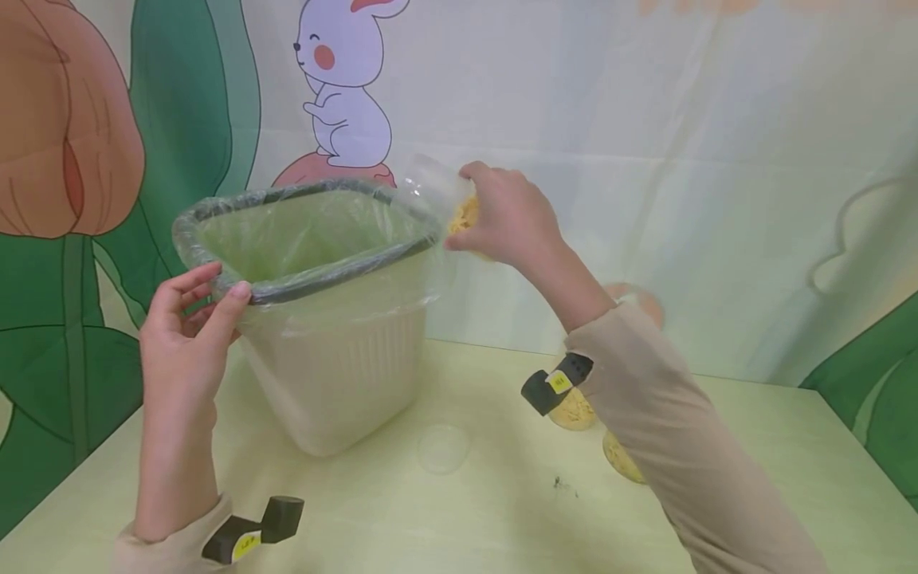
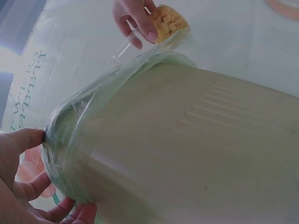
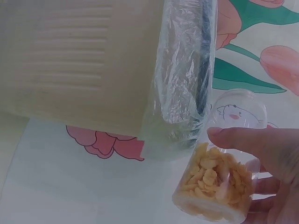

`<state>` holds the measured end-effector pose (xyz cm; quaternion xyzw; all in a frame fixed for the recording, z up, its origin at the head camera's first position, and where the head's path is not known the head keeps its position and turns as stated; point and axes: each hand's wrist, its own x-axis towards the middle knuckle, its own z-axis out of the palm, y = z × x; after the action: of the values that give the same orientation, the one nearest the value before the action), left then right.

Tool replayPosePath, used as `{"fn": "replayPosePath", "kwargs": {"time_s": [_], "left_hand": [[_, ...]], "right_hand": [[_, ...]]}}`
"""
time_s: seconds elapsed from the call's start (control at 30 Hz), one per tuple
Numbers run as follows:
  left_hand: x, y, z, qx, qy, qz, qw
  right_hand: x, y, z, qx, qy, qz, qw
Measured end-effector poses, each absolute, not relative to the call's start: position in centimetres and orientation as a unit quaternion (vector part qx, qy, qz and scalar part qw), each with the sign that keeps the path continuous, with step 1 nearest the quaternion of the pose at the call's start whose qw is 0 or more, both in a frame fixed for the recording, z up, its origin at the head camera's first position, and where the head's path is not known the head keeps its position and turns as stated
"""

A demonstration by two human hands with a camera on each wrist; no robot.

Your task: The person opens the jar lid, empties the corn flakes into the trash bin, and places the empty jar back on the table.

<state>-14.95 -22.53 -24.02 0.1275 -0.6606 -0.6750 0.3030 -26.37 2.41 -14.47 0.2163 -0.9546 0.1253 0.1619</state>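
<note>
A beige trash bin (image 1: 337, 383), lined with a thin clear-green plastic bag (image 2: 70, 154), stands tilted on the table with its dark rim (image 1: 323, 287) toward the top. My left hand (image 1: 182, 327) grips the rim at its near left corner, thumb and fingers spread over the bag's folded edge. At the opposite right corner, my right hand (image 1: 512, 215) holds a clear plastic jar (image 3: 238, 109) around its side. Yellow flakes (image 3: 215, 179) are heaped toward the jar's base. The jar leans, its mouth end pointing left over the bin's rim.
A clear round lid (image 1: 443, 449) lies on the table (image 1: 488, 510) beside the bin. Under my right forearm are a jar of flakes (image 1: 574, 412) and another one (image 1: 622, 458), partly hidden by the sleeve. Small dark bits (image 1: 558, 483) lie nearby. A printed curtain (image 1: 717, 199) hangs behind.
</note>
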Motion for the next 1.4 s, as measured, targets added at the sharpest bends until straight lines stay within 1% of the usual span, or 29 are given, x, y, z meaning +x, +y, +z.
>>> {"fn": "replayPosePath", "kwargs": {"time_s": [0.43,0.87,1.4], "left_hand": [[-14.9,-22.4,-23.9,0.134,-0.672,-0.663,0.301],[-14.8,-22.4,-24.0,0.129,-0.655,-0.680,0.303],[-14.8,-22.4,-24.0,0.131,-0.657,-0.678,0.303]], "right_hand": [[-26.6,1.4,-13.5,0.218,-0.962,0.064,0.151],[-26.6,0.5,-13.3,0.227,-0.961,0.008,0.158],[-26.3,-0.5,-13.4,0.257,-0.942,-0.078,0.200]]}}
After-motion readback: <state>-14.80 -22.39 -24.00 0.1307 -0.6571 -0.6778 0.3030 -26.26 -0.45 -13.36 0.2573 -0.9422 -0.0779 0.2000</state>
